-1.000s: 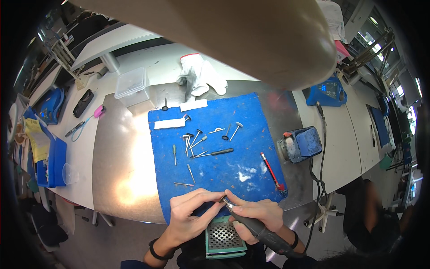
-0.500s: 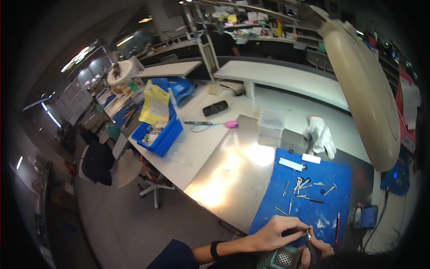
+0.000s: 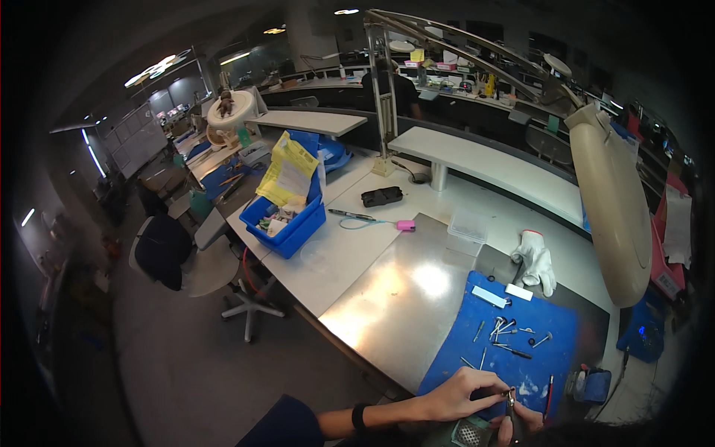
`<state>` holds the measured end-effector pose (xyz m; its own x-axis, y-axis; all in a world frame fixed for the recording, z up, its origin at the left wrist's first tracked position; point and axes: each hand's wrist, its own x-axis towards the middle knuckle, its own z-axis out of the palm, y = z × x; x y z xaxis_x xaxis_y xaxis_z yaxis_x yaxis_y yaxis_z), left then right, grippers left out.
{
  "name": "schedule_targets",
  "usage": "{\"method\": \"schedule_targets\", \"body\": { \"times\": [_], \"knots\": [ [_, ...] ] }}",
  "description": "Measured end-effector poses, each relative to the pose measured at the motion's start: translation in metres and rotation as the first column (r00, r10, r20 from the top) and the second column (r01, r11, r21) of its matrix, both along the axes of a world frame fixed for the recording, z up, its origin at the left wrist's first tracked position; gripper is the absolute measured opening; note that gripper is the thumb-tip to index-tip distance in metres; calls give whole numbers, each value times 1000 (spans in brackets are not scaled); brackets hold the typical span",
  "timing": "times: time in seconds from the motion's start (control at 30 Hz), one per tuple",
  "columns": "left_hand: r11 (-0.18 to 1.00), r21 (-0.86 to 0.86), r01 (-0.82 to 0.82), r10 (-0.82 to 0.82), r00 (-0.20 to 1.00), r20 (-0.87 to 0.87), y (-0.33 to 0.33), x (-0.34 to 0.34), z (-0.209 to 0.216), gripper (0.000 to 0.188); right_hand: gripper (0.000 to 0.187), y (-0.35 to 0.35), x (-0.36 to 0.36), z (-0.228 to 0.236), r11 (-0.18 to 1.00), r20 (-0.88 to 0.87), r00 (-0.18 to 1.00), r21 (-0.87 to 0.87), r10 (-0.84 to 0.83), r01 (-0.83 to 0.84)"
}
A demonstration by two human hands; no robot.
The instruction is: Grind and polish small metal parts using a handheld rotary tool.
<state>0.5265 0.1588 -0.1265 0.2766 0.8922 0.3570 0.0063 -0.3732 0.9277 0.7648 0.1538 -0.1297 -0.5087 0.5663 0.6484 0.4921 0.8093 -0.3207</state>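
Observation:
Low in the view, my left hand [image 3: 456, 396] is closed, its thumb and fingertips pinching something small and dark that I cannot make out. Beside it, my right hand [image 3: 529, 422] wraps round a dark handpiece [image 3: 510, 410] with a silvery tip. That tip meets the left fingertips. Under the hands is a green block with a perforated metal face [image 3: 471, 434], partly cut off by the lower edge. Beyond them, several small rotary bits [image 3: 503, 328] and a thin black-handled tool [image 3: 514, 350] lie on a blue mat [image 3: 450, 357].
A white bar [image 3: 490, 296], a white glove [image 3: 535, 261] and a clear box [image 3: 468, 225] lie farther back. A lamp head [image 3: 611, 208] hangs at the right. A blue bin [image 3: 287, 238] stands left on the bench, near a black case [image 3: 381, 196]. Another person [image 3: 398, 93] is far off.
The whole view has swung, so the bench appears farther right and lower. My hands remain together at the handpiece's tip, a little lower in the picture.

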Motion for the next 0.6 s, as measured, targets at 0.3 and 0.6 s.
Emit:
{"method": "schedule_targets", "body": {
  "times": [0.3, 0.6],
  "knots": [
    [998, 3, -61, 61, 993, -103, 7, -5, 18, 22, 36, -28, -37, 7, 822, -564, 785, -554, -257, -129],
    [998, 51, -23, 32, 984, -175, 5, -3, 11, 30, 35, -2, -34, 10, 768, -553, 804, -607, -220, -206]
  ]
}}
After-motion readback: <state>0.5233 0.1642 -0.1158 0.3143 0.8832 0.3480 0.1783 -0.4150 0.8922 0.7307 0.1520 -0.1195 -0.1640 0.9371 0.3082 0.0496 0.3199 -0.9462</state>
